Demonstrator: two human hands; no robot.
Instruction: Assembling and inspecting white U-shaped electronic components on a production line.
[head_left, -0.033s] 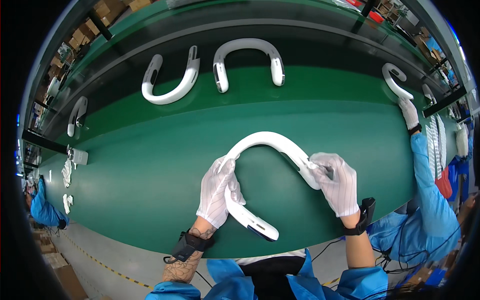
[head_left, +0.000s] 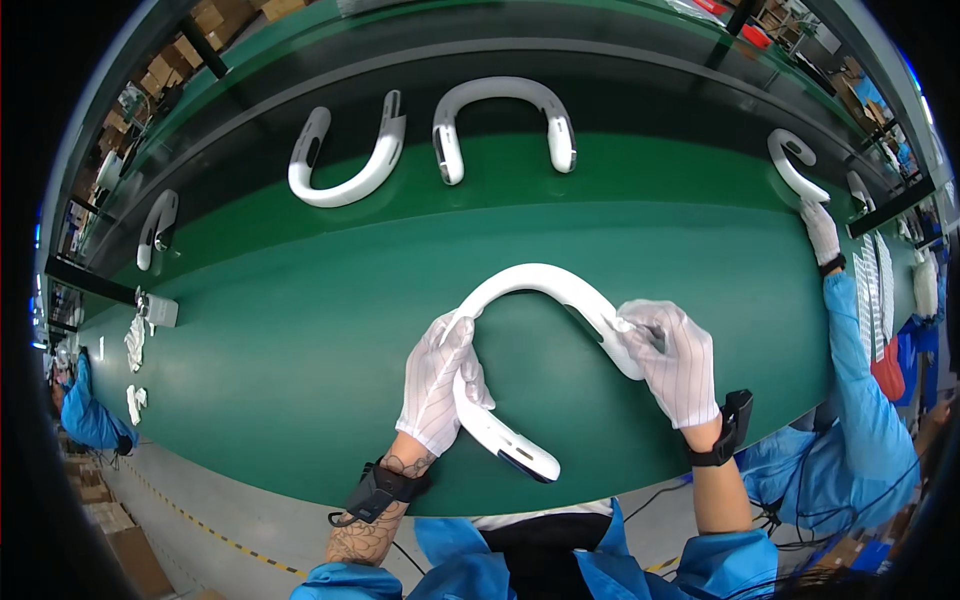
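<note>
At the green table (head_left: 300, 330), the left hand (head_left: 438, 385) curls snugly around the left side of the white curved band (head_left: 538, 277); the right hand (head_left: 678, 365), angled inward, pinches its right arm.

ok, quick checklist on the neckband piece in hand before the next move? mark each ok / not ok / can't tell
1. Left hand wrapped around the white neckband piece: ok.
2. Right hand at the piece's right arm: ok.
3. What the right thumb and fingers pinch, the piece's edge or something small on it: cannot tell.
4. Striped white gloves on both hands: ok.
5. Held piece apart from the upright U and the upside-down U beyond it: ok.
6. Co-worker's gloved hand, at the curved piece on the right, away from the held piece: ok.
</note>
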